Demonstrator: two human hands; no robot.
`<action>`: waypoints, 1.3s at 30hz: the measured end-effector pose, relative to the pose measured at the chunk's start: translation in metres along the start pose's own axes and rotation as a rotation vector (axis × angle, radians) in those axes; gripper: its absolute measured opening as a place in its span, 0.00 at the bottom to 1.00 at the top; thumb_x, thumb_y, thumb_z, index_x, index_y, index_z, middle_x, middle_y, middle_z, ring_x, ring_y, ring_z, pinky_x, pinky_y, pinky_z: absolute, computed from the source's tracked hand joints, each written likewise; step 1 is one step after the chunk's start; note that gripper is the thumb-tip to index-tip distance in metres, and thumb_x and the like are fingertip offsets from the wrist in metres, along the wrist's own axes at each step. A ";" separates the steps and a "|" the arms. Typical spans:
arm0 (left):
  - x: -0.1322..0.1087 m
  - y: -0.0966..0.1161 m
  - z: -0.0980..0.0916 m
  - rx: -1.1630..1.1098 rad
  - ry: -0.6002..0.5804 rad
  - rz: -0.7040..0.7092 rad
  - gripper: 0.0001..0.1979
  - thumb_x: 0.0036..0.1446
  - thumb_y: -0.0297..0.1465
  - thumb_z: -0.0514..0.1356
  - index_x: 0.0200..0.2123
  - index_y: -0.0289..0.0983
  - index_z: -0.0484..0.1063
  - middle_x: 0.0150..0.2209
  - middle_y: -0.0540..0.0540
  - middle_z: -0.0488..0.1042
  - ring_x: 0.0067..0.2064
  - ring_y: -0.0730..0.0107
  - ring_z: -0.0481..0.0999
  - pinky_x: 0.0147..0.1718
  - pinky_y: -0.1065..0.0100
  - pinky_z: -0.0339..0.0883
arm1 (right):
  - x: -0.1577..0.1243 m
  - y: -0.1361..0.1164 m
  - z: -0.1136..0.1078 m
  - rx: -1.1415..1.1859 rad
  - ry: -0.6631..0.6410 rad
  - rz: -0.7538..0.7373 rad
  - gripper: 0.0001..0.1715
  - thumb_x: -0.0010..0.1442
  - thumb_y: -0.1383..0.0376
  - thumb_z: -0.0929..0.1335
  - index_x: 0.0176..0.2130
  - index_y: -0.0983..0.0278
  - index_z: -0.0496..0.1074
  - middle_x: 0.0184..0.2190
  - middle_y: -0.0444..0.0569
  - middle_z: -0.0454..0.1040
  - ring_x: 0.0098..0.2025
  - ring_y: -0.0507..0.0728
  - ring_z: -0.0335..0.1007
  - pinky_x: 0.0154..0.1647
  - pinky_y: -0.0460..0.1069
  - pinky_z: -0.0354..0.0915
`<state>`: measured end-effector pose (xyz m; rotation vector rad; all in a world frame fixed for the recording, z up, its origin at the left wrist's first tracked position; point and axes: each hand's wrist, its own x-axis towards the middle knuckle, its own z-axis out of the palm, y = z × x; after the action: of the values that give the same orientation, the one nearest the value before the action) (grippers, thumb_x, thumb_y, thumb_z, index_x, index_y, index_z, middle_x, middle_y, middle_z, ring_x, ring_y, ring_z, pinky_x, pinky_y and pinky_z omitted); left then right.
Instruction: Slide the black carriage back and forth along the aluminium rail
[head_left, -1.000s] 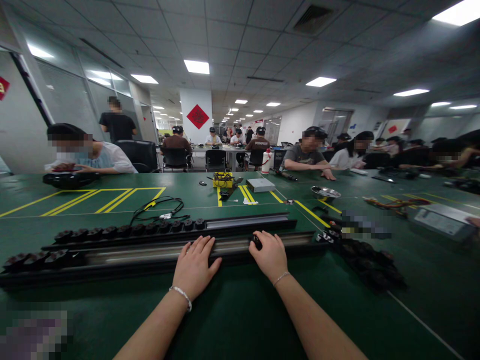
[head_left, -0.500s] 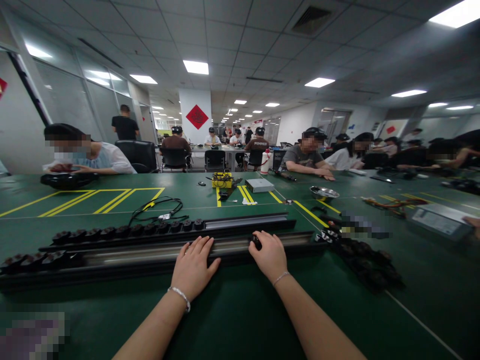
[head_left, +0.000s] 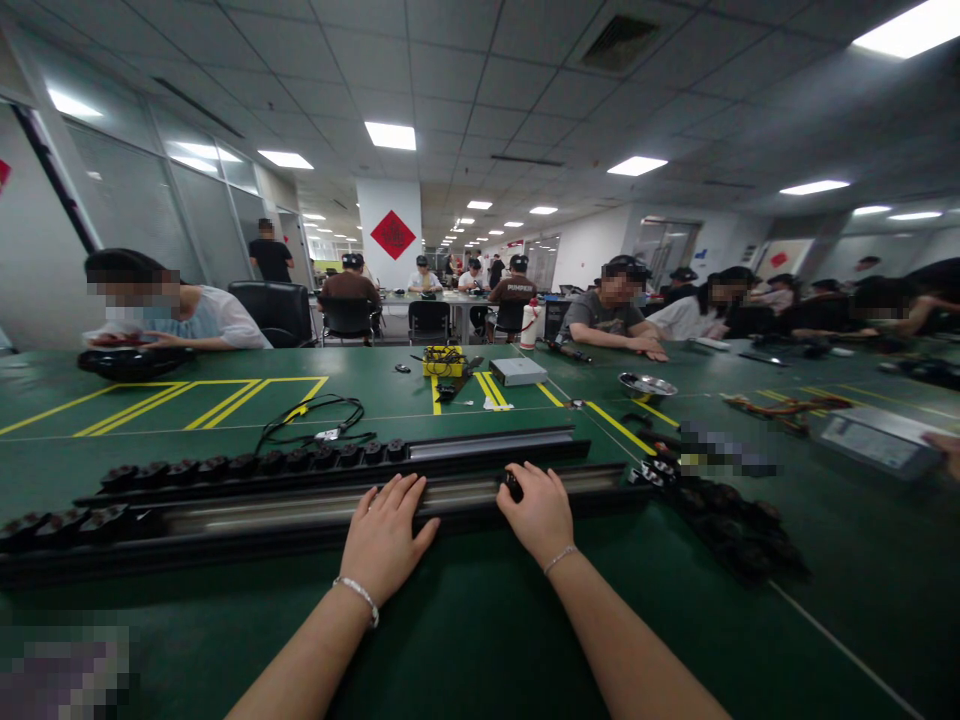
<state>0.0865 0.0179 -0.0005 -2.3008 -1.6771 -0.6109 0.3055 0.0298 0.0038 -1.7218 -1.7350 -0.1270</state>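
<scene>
Left hand (head_left: pixel 382 530) is loosely spread over the near black rail (head_left: pixel 285 514), well short of the desk's (head_left: pixel 480 630) far edge; right hand (head_left: pixel 538 510) has a small black part (head_left: pixel 514 486) pinched.

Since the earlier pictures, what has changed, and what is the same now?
In the background, the standing person in black moved right. No visible taking hold or letting go: the left grip stays on the near rail, the right grip keeps the black part. The far rail stayed too.
</scene>
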 end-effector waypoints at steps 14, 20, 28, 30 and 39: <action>0.001 -0.003 0.001 0.006 -0.011 0.014 0.25 0.56 0.43 0.49 0.55 0.41 0.60 0.57 0.46 0.64 0.59 0.60 0.59 0.56 0.54 0.51 | -0.001 0.005 0.002 0.012 0.051 -0.002 0.17 0.53 0.62 0.61 0.41 0.62 0.72 0.42 0.50 0.74 0.51 0.58 0.64 0.58 0.56 0.46; 0.000 -0.004 0.003 0.002 0.002 0.011 0.24 0.56 0.43 0.50 0.55 0.41 0.62 0.56 0.46 0.65 0.58 0.60 0.60 0.55 0.55 0.51 | 0.000 0.014 0.000 0.005 0.064 0.003 0.17 0.52 0.63 0.61 0.41 0.62 0.72 0.42 0.50 0.75 0.50 0.57 0.65 0.58 0.55 0.47; 0.000 -0.003 0.001 0.001 0.001 0.006 0.25 0.55 0.43 0.51 0.54 0.41 0.62 0.56 0.46 0.65 0.58 0.59 0.61 0.55 0.54 0.52 | 0.001 0.014 0.000 0.006 0.058 0.006 0.17 0.52 0.63 0.62 0.41 0.62 0.71 0.42 0.50 0.74 0.51 0.57 0.64 0.58 0.56 0.45; 0.000 -0.003 0.001 0.002 0.002 0.006 0.25 0.55 0.43 0.51 0.54 0.41 0.62 0.56 0.46 0.65 0.58 0.59 0.61 0.55 0.54 0.53 | 0.001 0.015 0.000 0.000 0.056 0.007 0.17 0.52 0.63 0.62 0.41 0.62 0.71 0.42 0.50 0.74 0.51 0.58 0.64 0.58 0.56 0.45; 0.001 -0.001 -0.002 0.006 -0.019 -0.005 0.24 0.56 0.43 0.50 0.55 0.41 0.61 0.57 0.47 0.64 0.59 0.60 0.60 0.55 0.55 0.52 | 0.002 0.013 -0.003 -0.020 0.032 0.021 0.17 0.52 0.63 0.61 0.41 0.62 0.71 0.43 0.50 0.74 0.52 0.57 0.63 0.59 0.57 0.44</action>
<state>0.0855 0.0179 0.0021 -2.3056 -1.6918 -0.5855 0.3192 0.0315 0.0020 -1.7425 -1.6980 -0.1624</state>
